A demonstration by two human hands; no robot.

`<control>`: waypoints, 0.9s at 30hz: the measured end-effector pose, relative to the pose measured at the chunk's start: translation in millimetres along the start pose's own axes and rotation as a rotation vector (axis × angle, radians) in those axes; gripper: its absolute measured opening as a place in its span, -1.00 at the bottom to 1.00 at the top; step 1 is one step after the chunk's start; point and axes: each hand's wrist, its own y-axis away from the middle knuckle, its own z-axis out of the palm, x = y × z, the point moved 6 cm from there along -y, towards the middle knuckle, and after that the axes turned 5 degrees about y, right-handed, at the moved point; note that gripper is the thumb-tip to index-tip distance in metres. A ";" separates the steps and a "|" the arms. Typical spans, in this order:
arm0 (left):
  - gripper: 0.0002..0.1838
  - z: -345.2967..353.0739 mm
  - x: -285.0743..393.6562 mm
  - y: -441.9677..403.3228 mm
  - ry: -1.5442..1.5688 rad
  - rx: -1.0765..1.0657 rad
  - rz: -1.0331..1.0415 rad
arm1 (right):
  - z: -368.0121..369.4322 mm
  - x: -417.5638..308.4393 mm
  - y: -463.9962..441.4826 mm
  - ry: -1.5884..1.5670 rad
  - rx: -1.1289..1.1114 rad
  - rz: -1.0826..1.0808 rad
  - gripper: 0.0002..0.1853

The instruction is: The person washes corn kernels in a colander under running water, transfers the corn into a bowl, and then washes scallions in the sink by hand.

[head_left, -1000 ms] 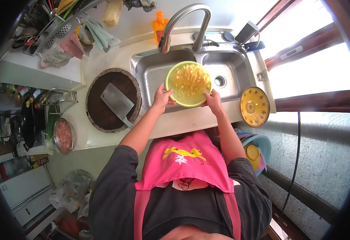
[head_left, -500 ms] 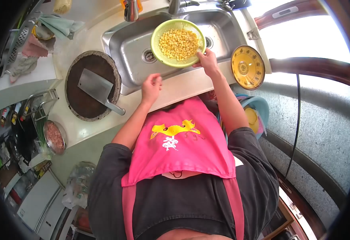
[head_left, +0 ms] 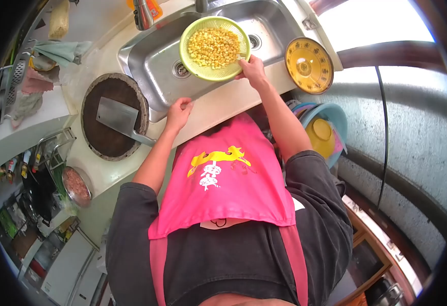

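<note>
Right hand [head_left: 254,71]: fingers clamped on the rim of a pale green colander [head_left: 215,75], at its near right side. The colander lies just left of and beyond this hand, above the sink [head_left: 154,57]; whether it bears on the divider beneath cannot be determined. Yellow corn kernels [head_left: 214,47] lie inside it, bunched toward the middle.

Left hand [head_left: 178,113]: at the sink's front edge, apart from the colander, fingers loosely curled, nothing visible in them. Contact with the edge cannot be confirmed.

Assessment: a grip on one side only leaves the load off-centre. Good practice is a firm pinch, a straight wrist and a level rim, with the whole colander kept over the basins. Support under the rim opposite the right hand would steady it.

Right of the right hand, a yellow patterned bowl [head_left: 309,65] stands near; movement to that side calls for care. Left of the left hand, a cleaver [head_left: 116,116] lies on a round board [head_left: 108,138], its handle pointing toward the left forearm; clearance is advised. Farthest, forward-left of both hands, hangs the tap spout [head_left: 143,15].
</note>
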 end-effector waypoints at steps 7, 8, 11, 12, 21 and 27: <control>-0.63 -11.8 9.8 4.6 -0.101 -0.179 0.134 | 9.5 15.0 34.2 -0.133 0.124 0.093 -0.78; -0.63 -11.7 10.8 4.7 -0.098 -0.189 0.157 | 9.9 16.8 39.3 -0.117 0.112 0.109 -0.78; -0.53 -8.3 2.8 3.1 0.227 -0.206 0.073 | 2.5 41.0 51.8 -0.158 0.140 0.118 -0.76; -0.48 -8.0 9.5 0.6 0.331 -0.176 0.067 | 3.6 35.5 56.7 -0.164 0.143 0.082 -0.76; -0.52 -3.9 63.3 0.7 0.643 -0.116 0.048 | 29.6 23.2 140.2 -0.228 0.057 -0.030 -0.55; -0.51 -21.3 32.8 29.9 0.654 -0.007 0.104 | -38.7 253.8 162.6 -0.793 0.520 0.197 -0.69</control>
